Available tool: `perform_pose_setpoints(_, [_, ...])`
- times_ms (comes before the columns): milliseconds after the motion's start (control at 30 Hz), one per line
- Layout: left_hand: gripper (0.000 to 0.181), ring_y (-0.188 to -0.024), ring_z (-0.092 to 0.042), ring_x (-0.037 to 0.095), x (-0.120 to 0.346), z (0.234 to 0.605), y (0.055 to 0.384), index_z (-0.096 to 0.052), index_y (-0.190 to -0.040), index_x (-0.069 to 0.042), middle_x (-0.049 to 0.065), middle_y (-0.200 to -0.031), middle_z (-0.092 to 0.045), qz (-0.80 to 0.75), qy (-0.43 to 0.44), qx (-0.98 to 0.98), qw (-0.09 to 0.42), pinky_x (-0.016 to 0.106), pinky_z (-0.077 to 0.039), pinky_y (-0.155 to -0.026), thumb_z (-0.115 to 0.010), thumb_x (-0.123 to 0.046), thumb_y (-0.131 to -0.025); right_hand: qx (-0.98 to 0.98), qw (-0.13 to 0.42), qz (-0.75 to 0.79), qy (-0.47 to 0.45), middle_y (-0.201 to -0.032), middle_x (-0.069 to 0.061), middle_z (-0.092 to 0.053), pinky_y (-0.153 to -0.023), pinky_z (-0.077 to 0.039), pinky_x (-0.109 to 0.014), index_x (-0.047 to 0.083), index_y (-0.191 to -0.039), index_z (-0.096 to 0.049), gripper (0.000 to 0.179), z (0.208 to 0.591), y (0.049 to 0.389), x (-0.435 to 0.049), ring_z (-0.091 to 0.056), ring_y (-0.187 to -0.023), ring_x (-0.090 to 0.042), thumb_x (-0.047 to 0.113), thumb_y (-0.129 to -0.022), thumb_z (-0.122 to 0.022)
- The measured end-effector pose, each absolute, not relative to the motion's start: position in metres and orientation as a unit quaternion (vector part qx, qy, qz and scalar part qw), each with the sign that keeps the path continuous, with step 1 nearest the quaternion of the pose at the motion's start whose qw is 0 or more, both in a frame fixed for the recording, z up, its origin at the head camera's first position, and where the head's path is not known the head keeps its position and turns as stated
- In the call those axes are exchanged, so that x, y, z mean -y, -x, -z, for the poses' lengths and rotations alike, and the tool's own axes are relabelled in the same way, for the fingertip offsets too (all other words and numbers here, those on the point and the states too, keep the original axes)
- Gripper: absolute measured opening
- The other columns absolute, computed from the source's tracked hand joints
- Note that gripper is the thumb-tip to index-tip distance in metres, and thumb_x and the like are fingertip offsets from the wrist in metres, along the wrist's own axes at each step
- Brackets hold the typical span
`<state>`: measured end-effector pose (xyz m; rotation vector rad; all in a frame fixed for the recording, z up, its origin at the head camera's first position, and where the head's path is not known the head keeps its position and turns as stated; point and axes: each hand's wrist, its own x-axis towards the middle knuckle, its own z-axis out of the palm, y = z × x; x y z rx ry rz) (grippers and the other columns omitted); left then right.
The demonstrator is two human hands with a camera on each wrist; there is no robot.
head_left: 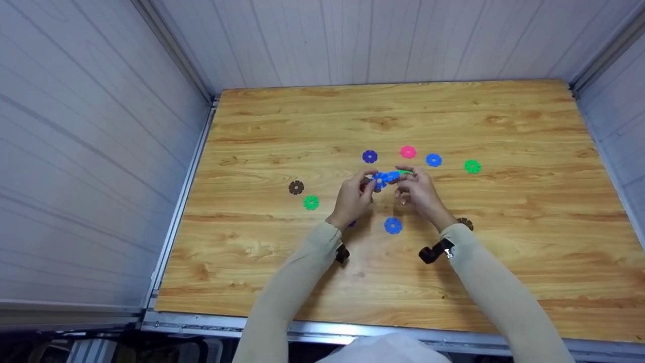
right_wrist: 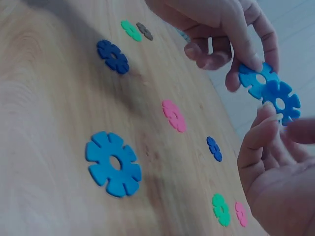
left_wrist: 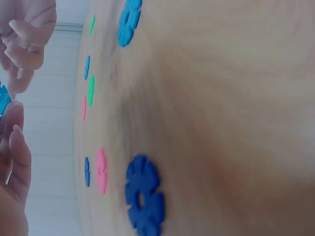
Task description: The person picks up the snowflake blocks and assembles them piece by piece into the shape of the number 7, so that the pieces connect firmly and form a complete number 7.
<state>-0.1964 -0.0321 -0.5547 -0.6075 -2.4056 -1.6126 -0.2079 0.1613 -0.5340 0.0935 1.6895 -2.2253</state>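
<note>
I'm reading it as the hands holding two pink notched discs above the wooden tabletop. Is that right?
No, the colour is wrong: the two notched discs are blue, as the right wrist view shows. The left hand and right hand do hold them above the wooden tabletop.

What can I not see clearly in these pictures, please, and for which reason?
Head view: rightmost brown disc, partly hidden by the right sleeve.
Head view: green disc between the hands, partly covered by the right hand.
Left wrist view: held blue discs, cut off by the left edge.
Right wrist view: right hand, cut off by the right edge.
</note>
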Motion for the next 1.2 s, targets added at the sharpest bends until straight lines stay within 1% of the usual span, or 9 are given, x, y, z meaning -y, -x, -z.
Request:
perform_pose_setpoints(133, [0.024, -0.056, -0.061, 0.032, 0.028, 0.559, 0.194, -0.058, -0.125, 0.001, 0.01, -0.082, -0.07, 0.62, 0.16, 0.765, 0.065, 0.033, -0.052, -0.051, -0.053, -0.004, -0.102, -0.645, 0.182, 0.742, -0.012, -0.09, -0.007, -0.065, -0.047, -0.044, -0.02, -0.002, -0.114, -0.056, 0.018, 0.541, 0.204, -0.155, -0.057, -0.058, -0.012, 0.005, -0.098, -0.059])
perform_pose_setpoints(333, [0.022, -0.059, -0.06, 0.044, 0.024, 0.563, 0.192, -0.056, -0.124, 0.0, 0.014, -0.081, -0.069, 0.655, 0.141, 0.741, 0.041, 0.043, -0.052, -0.052, -0.052, -0.005, -0.103, -0.662, 0.164, 0.731, 0.007, -0.082, -0.01, -0.067, -0.045, -0.041, -0.023, 0.001, -0.096, -0.063, 0.009, 0.55, 0.201, -0.147, -0.053, -0.052, -0.012, 0.01, -0.098, -0.064])
perform_pose_setpoints(400, [0.023, -0.059, -0.061, 0.041, 0.025, 0.563, 0.193, -0.056, -0.125, 0.0, 0.013, -0.081, -0.07, 0.642, 0.133, 0.754, 0.04, 0.041, -0.052, -0.052, -0.05, -0.008, -0.104, -0.659, 0.158, 0.735, 0.0, -0.079, -0.01, -0.066, -0.044, -0.04, -0.023, 0.003, -0.092, -0.063, 0.009, 0.551, 0.201, -0.146, -0.052, -0.051, -0.013, 0.01, -0.098, -0.064])
perform_pose_setpoints(500, [0.026, -0.059, -0.062, 0.028, 0.029, 0.563, 0.197, -0.057, -0.126, -0.001, 0.01, -0.082, -0.071, 0.592, 0.111, 0.797, 0.056, 0.033, -0.05, -0.055, -0.047, -0.014, -0.106, -0.663, 0.155, 0.732, -0.009, -0.076, -0.006, -0.064, -0.044, -0.042, -0.021, 0.003, -0.091, -0.062, 0.01, 0.551, 0.203, -0.146, -0.054, -0.052, -0.011, 0.01, -0.098, -0.063])
perform_pose_setpoints(667, [0.03, -0.058, -0.051, 0.01, 0.038, 0.564, 0.208, -0.062, -0.129, -0.006, 0.002, -0.085, -0.066, 0.449, 0.074, 0.886, 0.086, 0.027, -0.04, -0.052, -0.055, -0.016, -0.102, -0.667, 0.162, 0.726, -0.036, -0.082, -0.005, -0.069, -0.047, -0.048, -0.02, 0.001, -0.098, -0.062, 0.012, 0.548, 0.205, -0.151, -0.06, -0.056, -0.011, 0.013, -0.098, -0.064])
perform_pose_setpoints(767, [0.034, -0.059, -0.049, 0.013, 0.044, 0.567, 0.214, -0.063, -0.133, -0.012, 0.003, -0.092, -0.061, 0.369, 0.064, 0.925, 0.066, 0.03, -0.042, -0.051, -0.06, -0.019, -0.1, -0.664, 0.163, 0.728, -0.055, -0.086, -0.008, -0.072, -0.049, -0.05, -0.021, 0.002, -0.099, -0.062, 0.012, 0.547, 0.206, -0.154, -0.062, -0.058, -0.011, 0.013, -0.097, -0.066])
perform_pose_setpoints(900, [0.034, -0.064, -0.055, 0.017, 0.048, 0.573, 0.219, -0.064, -0.133, -0.017, 0.008, -0.104, -0.059, 0.29, 0.057, 0.955, 0.011, 0.036, -0.05, -0.055, -0.06, -0.027, -0.1, -0.646, 0.148, 0.746, -0.071, -0.087, -0.011, -0.073, -0.049, -0.051, -0.021, 0.001, -0.096, -0.062, 0.009, 0.55, 0.204, -0.157, -0.063, -0.058, -0.012, 0.009, -0.095, -0.067])
perform_pose_setpoints(1033, [0.035, -0.069, -0.06, 0.022, 0.049, 0.578, 0.219, -0.066, -0.126, -0.016, 0.011, -0.109, -0.055, 0.237, 0.062, 0.969, -0.029, 0.04, -0.054, -0.061, -0.063, -0.035, -0.098, -0.608, 0.133, 0.779, -0.073, -0.083, -0.01, -0.073, -0.047, -0.05, -0.022, -0.003, -0.097, -0.061, 0.009, 0.555, 0.202, -0.157, -0.062, -0.055, -0.013, 0.002, -0.093, -0.068])
perform_pose_setpoints(1200, [0.038, -0.074, -0.061, 0.022, 0.043, 0.578, 0.219, -0.067, -0.119, -0.013, 0.01, -0.109, -0.053, 0.223, 0.058, 0.972, -0.041, 0.039, -0.054, -0.065, -0.069, -0.041, -0.093, -0.597, 0.126, 0.79, -0.061, -0.08, -0.007, -0.073, -0.046, -0.05, -0.022, -0.004, -0.102, -0.059, 0.014, 0.557, 0.202, -0.157, -0.062, -0.054, -0.012, 0.0, -0.092, -0.068])
